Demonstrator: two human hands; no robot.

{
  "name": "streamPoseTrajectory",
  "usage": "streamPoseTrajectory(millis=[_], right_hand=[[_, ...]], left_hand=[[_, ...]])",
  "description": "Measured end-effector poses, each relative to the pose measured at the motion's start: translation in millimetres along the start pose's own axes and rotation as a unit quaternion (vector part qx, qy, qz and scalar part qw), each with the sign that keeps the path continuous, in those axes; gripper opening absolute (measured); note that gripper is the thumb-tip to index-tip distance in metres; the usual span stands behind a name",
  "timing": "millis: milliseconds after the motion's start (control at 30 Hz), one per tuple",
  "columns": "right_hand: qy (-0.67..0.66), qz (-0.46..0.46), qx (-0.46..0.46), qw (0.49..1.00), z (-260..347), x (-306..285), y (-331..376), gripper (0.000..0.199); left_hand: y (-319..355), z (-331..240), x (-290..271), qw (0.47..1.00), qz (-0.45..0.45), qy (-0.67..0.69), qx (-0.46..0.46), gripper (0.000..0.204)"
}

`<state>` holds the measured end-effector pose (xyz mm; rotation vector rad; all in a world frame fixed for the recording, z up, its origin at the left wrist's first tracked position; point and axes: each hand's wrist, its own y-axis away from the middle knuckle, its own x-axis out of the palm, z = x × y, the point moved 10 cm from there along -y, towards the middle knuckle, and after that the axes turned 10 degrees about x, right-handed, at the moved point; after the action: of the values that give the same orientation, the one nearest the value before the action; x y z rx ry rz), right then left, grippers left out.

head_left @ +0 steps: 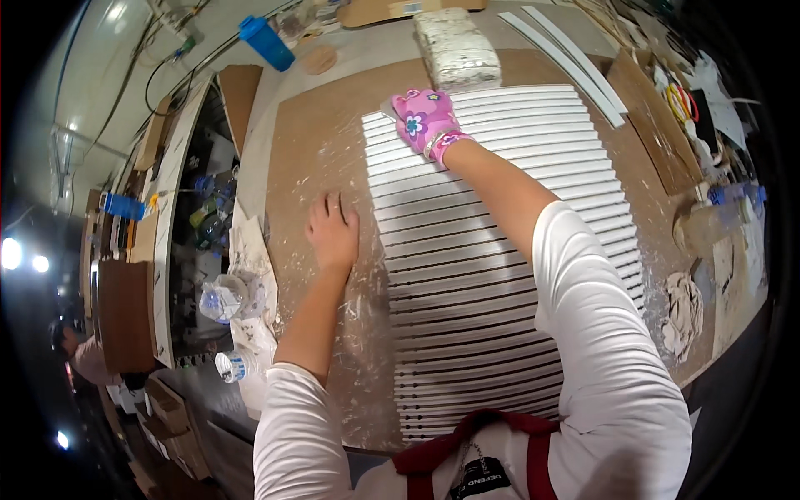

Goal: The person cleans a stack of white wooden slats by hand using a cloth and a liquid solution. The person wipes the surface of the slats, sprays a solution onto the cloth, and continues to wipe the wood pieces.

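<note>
A row of several white slats [492,250] lies side by side on a brown board [317,150]. My right hand [427,119], in a pink flowered glove, rests on the far left corner of the slats and grips a small grey tool, mostly hidden under the glove. A white, plaster-crusted block [457,48] sits just beyond that hand. My bare left hand [333,233] lies flat on the dusty board just left of the slats, fingers together, holding nothing.
Two loose white strips [567,58] lie at the far right of the board. A blue bottle [267,42] lies far left. Clear plastic bottles [223,298] stand by the left edge. A crumpled rag [683,312] and cardboard pieces [658,125] sit at the right.
</note>
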<state>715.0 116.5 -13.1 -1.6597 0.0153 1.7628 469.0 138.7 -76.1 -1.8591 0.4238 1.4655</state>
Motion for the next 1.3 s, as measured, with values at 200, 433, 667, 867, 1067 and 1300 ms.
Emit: streamPoseTrajectory(millis=[200, 433, 667, 867, 1067, 1300], right_hand=[[0.100, 0.109, 0.039, 0.988, -79, -44, 21, 0.025], [0.133, 0.061, 0.106, 0.984, -216, -73, 26, 0.024], [-0.022, 0.041, -0.097, 0.994, -55, -57, 46, 0.011], [0.165, 0.060, 0.206, 0.963, -345, -90, 45, 0.024], [0.067, 0.002, 0.091, 0.994, -290, -95, 42, 0.028], [0.099, 0.031, 0.157, 0.982, -314, -94, 33, 0.035]], left_hand=[[7, 10, -5, 1.000, -0.007, 0.003, -0.010, 0.043], [2, 1, -6, 1.000, -0.001, -0.007, -0.010, 0.043], [8, 21, 7, 1.000, 0.002, 0.013, -0.008, 0.045], [1, 8, 7, 0.999, 0.018, 0.027, -0.007, 0.044], [4, 15, 7, 0.999, 0.024, 0.017, -0.017, 0.045], [5, 11, 2, 0.999, 0.032, 0.006, -0.020, 0.045]])
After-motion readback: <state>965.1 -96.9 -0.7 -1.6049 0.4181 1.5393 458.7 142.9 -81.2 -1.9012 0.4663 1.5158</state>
